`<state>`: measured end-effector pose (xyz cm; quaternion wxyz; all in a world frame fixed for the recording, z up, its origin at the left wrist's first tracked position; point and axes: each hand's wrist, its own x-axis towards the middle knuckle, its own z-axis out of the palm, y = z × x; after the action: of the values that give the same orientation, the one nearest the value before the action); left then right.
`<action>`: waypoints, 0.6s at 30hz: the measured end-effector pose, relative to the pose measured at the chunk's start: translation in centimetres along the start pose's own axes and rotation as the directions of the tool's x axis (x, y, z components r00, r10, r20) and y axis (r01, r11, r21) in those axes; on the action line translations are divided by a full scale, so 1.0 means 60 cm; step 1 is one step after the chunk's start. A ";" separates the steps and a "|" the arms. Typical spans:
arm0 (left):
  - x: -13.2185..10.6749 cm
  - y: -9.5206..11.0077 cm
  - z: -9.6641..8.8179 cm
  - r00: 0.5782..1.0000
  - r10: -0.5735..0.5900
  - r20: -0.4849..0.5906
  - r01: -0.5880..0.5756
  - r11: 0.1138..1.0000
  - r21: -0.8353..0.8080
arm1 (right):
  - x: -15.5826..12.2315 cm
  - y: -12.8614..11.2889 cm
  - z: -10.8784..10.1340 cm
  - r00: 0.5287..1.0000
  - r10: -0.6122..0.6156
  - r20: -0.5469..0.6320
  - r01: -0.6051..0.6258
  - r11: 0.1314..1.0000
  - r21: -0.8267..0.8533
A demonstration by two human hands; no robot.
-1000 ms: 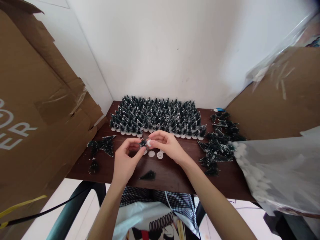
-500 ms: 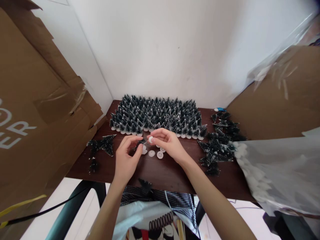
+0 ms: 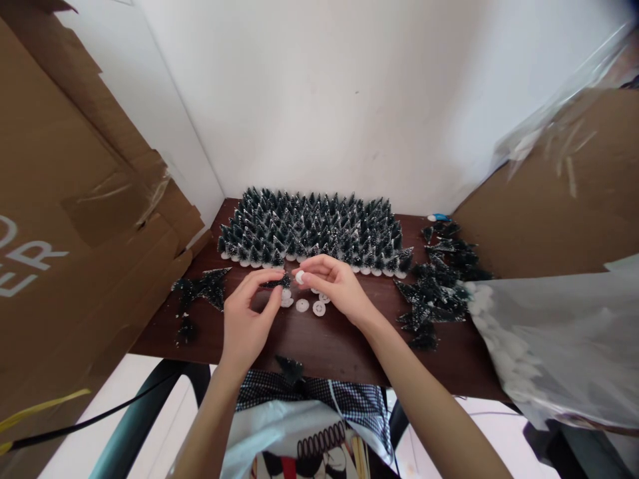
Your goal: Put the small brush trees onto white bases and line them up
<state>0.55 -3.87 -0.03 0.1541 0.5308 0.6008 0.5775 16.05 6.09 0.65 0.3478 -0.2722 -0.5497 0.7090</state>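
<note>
Nearest, dark checked cloth (image 3: 344, 397) is covering the person's lap below the near edge of the brown table (image 3: 339, 349), and a loose dark green tree (image 3: 290, 368) is lying across that edge. Beyond it, the left hand (image 3: 251, 316) is grasping a small snow-tipped tree (image 3: 278, 282) between thumb and fingers, the tree lying roughly sideways above the table. Just to its right, the right hand (image 3: 335, 286) is pinching a small white base (image 3: 299, 277) between thumb and fingertips; the tree and the base are staying apart. Under and between the hands, white discs (image 3: 302, 305) are lying loosely on the tabletop. Toward the left, a few unmounted trees (image 3: 212, 287) are resting in a small cluster, while at the right a larger loose heap (image 3: 434, 299) is sprawling beside a translucent bag (image 3: 564, 339) that is holding white pieces. Farther off, a dense block of trees (image 3: 314, 229) is standing upright in rows, the near row showing white bases. At the far right a blue-and-white object (image 3: 439, 217) is lying near the heap. A cardboard box (image 3: 74, 146) is flanking the table at left, and a pale wall (image 3: 324, 100) is rising behind everything.
</note>
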 end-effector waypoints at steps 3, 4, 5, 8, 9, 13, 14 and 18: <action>0.001 0.006 -0.001 0.999 0.048 -0.013 -0.048 0.999 0.012 | 0.001 0.003 0.000 1.000 0.002 0.018 -0.003 1.000 0.021; 0.002 0.009 -0.001 0.998 0.061 -0.015 -0.060 0.998 0.026 | 0.001 0.003 -0.001 1.000 0.004 0.024 -0.004 1.000 0.029; 0.002 0.010 -0.001 0.997 0.071 -0.018 -0.070 0.997 0.040 | 0.001 0.004 -0.001 1.000 0.005 0.029 -0.006 0.999 0.035; 0.002 0.014 -0.001 0.995 0.092 -0.031 -0.090 0.993 0.072 | 0.001 0.005 -0.001 0.999 0.009 0.039 -0.010 0.999 0.040; 0.002 0.014 -0.001 0.995 0.095 -0.035 -0.092 0.993 0.077 | 0.001 0.005 -0.001 0.999 0.008 0.041 -0.010 0.999 0.039; 0.002 0.013 0.000 0.995 0.097 -0.034 -0.093 0.992 0.086 | 0.001 0.007 -0.001 0.999 0.012 0.048 -0.014 0.999 0.037; 0.002 0.013 0.000 0.995 0.096 -0.031 -0.093 0.992 0.089 | 0.002 0.007 -0.001 0.999 0.014 0.050 -0.016 0.999 0.036; 0.003 0.015 0.001 0.995 0.098 -0.024 -0.095 0.990 0.100 | 0.002 0.007 -0.001 0.999 0.014 0.052 -0.015 1.000 0.024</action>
<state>0.93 -3.90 0.79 0.0909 0.5577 0.6046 0.5614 15.92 6.18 0.20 0.3317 -0.2534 -0.5481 0.7248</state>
